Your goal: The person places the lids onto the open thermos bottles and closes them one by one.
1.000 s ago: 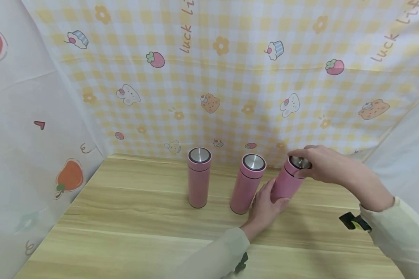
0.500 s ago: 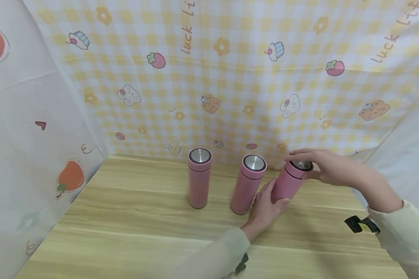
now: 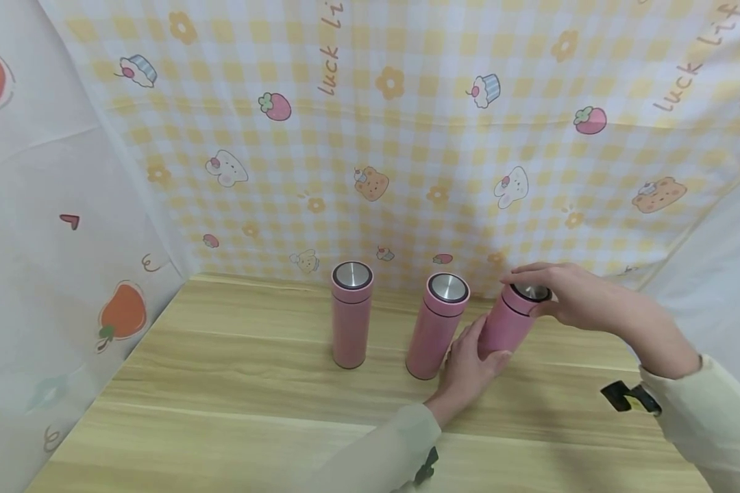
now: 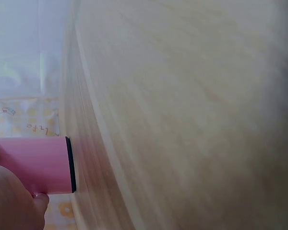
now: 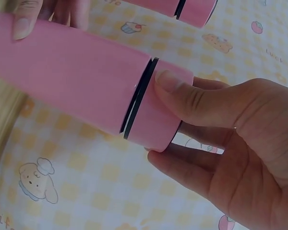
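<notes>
Three pink thermos bottles with steel-topped lids stand in a row on the table. My left hand (image 3: 467, 366) grips the body of the right-hand thermos (image 3: 504, 331) low down. Its black-rimmed base meets the wood in the left wrist view. From above, my right hand (image 3: 573, 296) holds the lid (image 5: 152, 112) of that thermos, thumb on the near side and fingers round the far side. A dark ring with a narrow gap shows between lid and body. Just left of my left hand is the middle thermos (image 3: 434, 329); farther left stands another thermos (image 3: 351, 329).
A yellow checked cloth (image 3: 419, 150) with cartoon prints hangs right behind the bottles. White cloth (image 3: 62, 178) covers the left side, and more white cloth closes off the right. The wood-grain table (image 3: 222, 397) stretches forward and left.
My right hand has turned slightly at the lid, its wrist shifting a little right and then partly back. My left hand and the other two thermoses stay in place.
</notes>
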Demonstrator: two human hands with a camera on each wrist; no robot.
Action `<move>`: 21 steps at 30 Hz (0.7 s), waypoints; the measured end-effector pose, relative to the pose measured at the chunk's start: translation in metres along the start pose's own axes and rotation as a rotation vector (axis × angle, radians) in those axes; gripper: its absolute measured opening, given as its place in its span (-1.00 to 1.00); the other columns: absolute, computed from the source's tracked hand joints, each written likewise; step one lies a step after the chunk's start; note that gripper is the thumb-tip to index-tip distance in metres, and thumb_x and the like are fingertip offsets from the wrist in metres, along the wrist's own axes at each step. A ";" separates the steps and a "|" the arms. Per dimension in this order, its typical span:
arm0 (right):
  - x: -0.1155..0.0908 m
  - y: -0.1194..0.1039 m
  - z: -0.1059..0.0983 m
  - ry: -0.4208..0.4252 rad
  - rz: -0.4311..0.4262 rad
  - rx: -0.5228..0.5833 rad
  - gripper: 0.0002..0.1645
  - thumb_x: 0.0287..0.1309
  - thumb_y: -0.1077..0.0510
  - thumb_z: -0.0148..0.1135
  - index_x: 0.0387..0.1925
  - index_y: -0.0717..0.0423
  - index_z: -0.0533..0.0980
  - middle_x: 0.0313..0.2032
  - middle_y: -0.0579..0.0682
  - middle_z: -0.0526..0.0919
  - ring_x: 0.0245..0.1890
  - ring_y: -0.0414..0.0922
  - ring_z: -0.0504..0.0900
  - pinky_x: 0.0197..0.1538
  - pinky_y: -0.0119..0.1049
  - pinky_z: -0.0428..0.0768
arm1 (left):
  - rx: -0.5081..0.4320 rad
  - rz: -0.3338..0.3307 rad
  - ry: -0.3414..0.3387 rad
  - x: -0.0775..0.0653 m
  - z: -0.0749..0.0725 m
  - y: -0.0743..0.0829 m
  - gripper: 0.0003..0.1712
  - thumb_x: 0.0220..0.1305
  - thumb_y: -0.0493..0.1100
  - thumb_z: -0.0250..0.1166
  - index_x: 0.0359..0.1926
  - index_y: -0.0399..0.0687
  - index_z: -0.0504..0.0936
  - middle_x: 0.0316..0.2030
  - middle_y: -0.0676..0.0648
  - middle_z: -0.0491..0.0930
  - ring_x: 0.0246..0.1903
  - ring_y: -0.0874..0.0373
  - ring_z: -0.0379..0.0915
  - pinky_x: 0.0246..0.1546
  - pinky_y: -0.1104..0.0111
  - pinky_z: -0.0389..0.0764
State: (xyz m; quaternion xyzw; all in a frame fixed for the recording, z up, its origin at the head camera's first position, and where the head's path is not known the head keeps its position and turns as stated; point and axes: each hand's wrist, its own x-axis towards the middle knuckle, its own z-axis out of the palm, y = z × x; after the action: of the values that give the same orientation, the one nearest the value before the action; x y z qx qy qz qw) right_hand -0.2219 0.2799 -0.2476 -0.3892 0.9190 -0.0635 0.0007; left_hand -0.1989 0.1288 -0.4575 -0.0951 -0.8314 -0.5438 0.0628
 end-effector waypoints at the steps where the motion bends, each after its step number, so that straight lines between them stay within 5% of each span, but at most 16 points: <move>1: 0.000 0.000 0.000 0.000 -0.001 -0.002 -0.20 -0.13 0.57 0.52 0.23 0.18 0.58 0.18 0.19 0.59 0.07 0.17 0.63 -0.06 -0.01 0.71 | 0.000 0.000 -0.001 0.000 0.000 0.000 -0.21 0.30 0.15 0.42 0.49 0.34 0.33 0.23 0.23 0.48 0.16 0.26 0.44 0.12 0.16 0.57; 21: 0.003 -0.001 -0.001 0.029 -0.013 -0.001 -0.28 -0.12 0.51 0.55 0.17 0.20 0.62 0.12 0.15 0.64 0.01 0.08 0.66 -0.12 -0.11 0.72 | 0.018 0.001 0.009 0.000 0.001 -0.001 -0.20 0.30 0.13 0.43 0.50 0.29 0.32 0.27 0.20 0.47 0.18 0.23 0.43 0.13 0.12 0.56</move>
State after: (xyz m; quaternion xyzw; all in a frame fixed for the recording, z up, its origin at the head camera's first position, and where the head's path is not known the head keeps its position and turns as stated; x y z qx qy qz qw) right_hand -0.2229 0.2772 -0.2463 -0.3941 0.9164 -0.0688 -0.0133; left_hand -0.1994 0.1298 -0.4586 -0.0926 -0.8360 -0.5366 0.0678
